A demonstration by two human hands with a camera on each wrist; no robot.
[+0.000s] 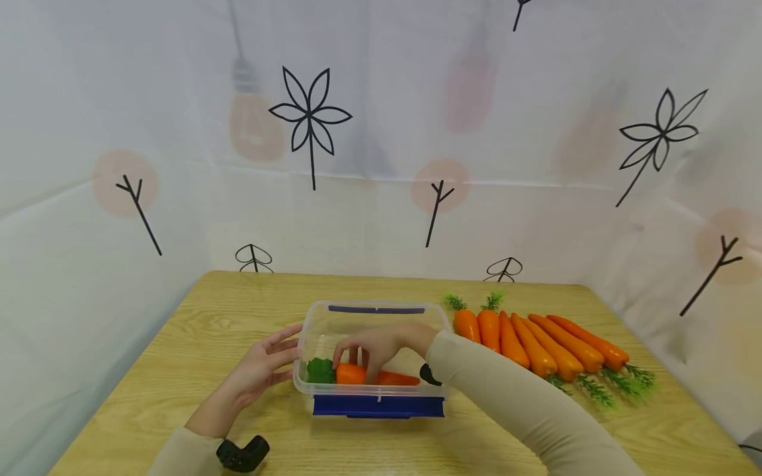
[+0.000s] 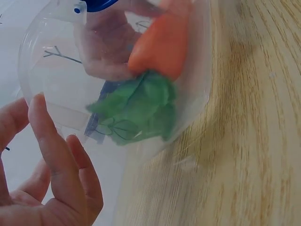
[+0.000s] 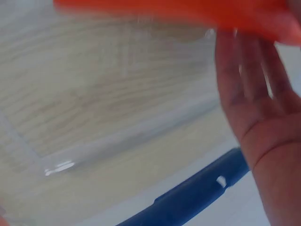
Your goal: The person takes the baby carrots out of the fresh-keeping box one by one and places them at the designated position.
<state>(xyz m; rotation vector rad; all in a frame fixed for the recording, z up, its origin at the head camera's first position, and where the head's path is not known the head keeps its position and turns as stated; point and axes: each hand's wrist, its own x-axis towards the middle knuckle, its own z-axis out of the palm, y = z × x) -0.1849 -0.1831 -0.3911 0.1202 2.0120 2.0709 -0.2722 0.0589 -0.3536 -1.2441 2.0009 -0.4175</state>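
A clear plastic box [image 1: 302,357] with blue side latches [image 1: 378,406] stands open on the table. Inside, along its near wall, lies an orange carrot [image 1: 351,374] with a green leafy top [image 1: 321,371] at the left end. My right hand [image 1: 378,345] reaches into the box and grips the carrot between thumb and fingers; the right wrist view shows fingertips against the carrot [image 3: 164,9]. My left hand [image 1: 262,365] rests its spread, slightly bent fingers against the left wall. Through that wall, the left wrist view shows the leafy top [image 2: 141,110].
Several orange carrots [image 1: 536,344] lie in a row right of the box, some with green tops pointing away, others toward me. A patterned white cloth [image 1: 369,218] hangs behind and beside the wooden table [image 1: 238,311].
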